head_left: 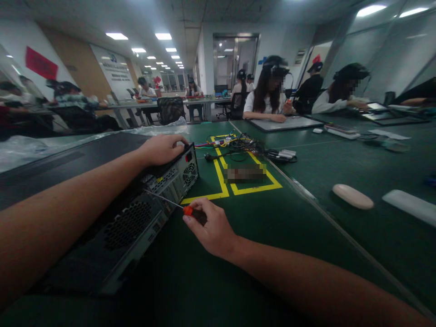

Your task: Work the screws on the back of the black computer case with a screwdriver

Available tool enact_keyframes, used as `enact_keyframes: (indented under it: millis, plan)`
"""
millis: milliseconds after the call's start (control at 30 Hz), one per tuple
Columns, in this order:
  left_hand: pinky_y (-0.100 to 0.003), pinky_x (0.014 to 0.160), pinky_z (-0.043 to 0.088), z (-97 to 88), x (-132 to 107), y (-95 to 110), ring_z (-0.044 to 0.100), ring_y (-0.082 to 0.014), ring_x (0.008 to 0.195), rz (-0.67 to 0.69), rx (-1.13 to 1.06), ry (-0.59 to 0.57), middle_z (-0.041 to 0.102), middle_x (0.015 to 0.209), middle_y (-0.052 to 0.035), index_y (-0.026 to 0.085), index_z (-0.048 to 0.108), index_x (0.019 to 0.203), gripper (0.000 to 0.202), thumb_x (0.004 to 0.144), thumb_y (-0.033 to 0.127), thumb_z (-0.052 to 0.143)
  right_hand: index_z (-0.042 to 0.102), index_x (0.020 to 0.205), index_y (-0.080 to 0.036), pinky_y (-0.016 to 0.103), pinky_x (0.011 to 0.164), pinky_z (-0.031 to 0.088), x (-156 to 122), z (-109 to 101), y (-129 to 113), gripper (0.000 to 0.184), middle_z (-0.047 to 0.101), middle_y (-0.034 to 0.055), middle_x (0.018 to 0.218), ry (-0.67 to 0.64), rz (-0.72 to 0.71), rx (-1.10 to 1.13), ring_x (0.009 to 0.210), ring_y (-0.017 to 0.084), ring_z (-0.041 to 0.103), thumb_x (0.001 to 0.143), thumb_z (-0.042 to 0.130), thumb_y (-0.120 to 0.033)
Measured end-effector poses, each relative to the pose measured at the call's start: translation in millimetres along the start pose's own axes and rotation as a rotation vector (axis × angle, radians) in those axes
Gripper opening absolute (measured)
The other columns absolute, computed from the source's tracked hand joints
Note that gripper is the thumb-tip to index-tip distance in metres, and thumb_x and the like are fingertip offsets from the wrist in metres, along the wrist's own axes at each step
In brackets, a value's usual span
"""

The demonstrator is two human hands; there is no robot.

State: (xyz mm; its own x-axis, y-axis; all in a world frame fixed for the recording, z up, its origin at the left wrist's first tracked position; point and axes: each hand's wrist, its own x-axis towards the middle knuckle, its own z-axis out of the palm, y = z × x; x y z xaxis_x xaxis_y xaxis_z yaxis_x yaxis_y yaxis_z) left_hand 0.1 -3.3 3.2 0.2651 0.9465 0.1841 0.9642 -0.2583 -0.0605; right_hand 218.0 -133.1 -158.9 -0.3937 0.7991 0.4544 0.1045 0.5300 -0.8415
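A black desktop computer case point(126, 218) lies on the table at the left, its metal rear panel with fan grille and slots turned towards the right. My left hand point(162, 149) bears on the top of the case near the rear edge, fingers bent together over the corner. In my right hand point(213, 229) is a screwdriver point(188, 210) with an orange and dark handle, pinched between thumb and fingers. Its thin shaft points left to the rear panel, around the slot covers. Whether the tip sits in a screw is too small to tell.
Yellow tape point(223, 188) marks areas on the green table point(265, 254). Beyond the case lie bundled cables point(245, 143) and a blurred-out item point(245, 173). A pale oval object point(353, 196) and a white object point(410, 206) lie right. Across the table, people point(267, 97) work.
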Motion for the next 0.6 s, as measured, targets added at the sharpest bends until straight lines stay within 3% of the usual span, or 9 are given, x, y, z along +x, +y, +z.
enact_keyframes:
  millis: [267, 600]
  plan:
    - [-0.044, 0.099, 0.058, 1.4, 1.0, -2.4, 0.079, -0.035, 0.114, 0.006, 0.001, 0.001, 0.086, 0.125, -0.0136, 0.025, 0.078, 0.151, 0.063, 0.106, 0.046, 0.039, 0.07, 0.117, -0.025, 0.037, 0.086, 0.065, -0.6, -0.4, -1.3, 0.019, 0.082, 0.0052, 0.108, 0.002, 0.004, -0.017, 0.089, 0.021, 0.077, 0.106, 0.074, -0.04]
    - [-0.046, 0.101, 0.058, -0.1, 0.6, -0.3, 0.079, -0.0355, 0.111, -0.007, -0.015, -0.006, 0.086, 0.122, -0.0137, 0.025, 0.079, 0.152, 0.063, 0.106, 0.046, 0.041, 0.076, 0.119, -0.025, 0.042, 0.098, 0.063, -0.3, -3.2, -1.2, 0.024, 0.083, 0.008, 0.114, 0.0, -0.073, -0.161, 0.104, 0.025, 0.078, 0.114, 0.064, -0.046]
